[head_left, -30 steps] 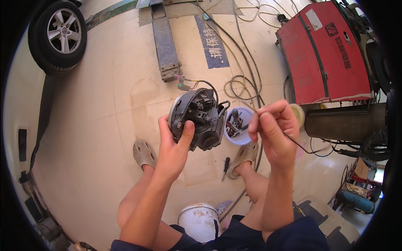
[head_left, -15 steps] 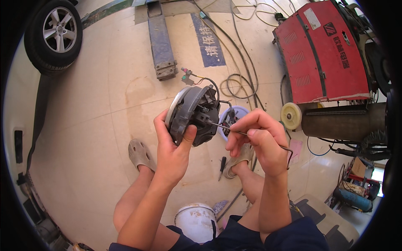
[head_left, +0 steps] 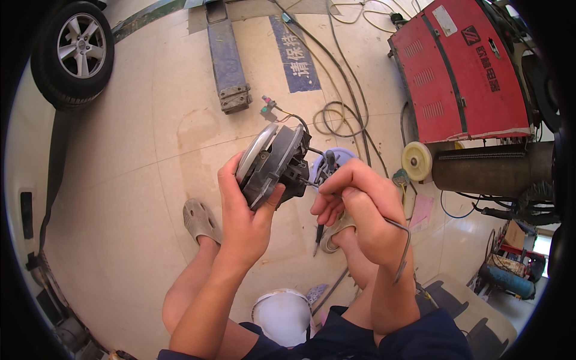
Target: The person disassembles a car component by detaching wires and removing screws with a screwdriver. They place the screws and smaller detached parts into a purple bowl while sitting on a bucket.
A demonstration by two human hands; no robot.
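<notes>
My left hand (head_left: 245,222) grips a round black plastic car part (head_left: 277,165) with a silver rim, fingers behind it and thumb on its edge. The part is tilted, its molded back toward the right. A short cable runs from it to a loose connector (head_left: 267,108) with green and pink ends. Between its fingers and thumb, my right hand (head_left: 367,207) holds a thin bent metal rod (head_left: 405,249). The rod's front end points at the part's back; whether its tip touches is hard to make out. Its bent end sticks out past my wrist.
Beyond my right hand, a lilac basin (head_left: 341,156) holds small parts. A screwdriver (head_left: 318,234) lies by my right shoe. A white bucket (head_left: 282,312) stands between my legs. Cables (head_left: 360,114) cross the floor near a red machine (head_left: 459,78). A wheel (head_left: 75,51) is at the far left.
The car part has tilted, showing its back more edge-on. My right hand has shifted slightly left, and the rod has turned so that its bent end now angles down along my wrist.
</notes>
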